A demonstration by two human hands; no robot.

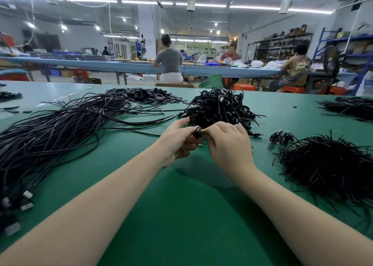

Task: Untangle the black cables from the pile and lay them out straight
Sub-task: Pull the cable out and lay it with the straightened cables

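Head view: left hand point(177, 138) and right hand point(228, 142) pinch a mostly hidden black cable point(197, 134).

Two bare forearms reach in from the near edge of the table, uncovered for their whole visible length, with no sleeve hem in view; the left hand point(177, 140) and the right hand point(228, 142) are bare of gloves; the wrists carry no watch, band or bracelet; the few fingernails that show look short and unpainted; the rest of the body lies outside the view.
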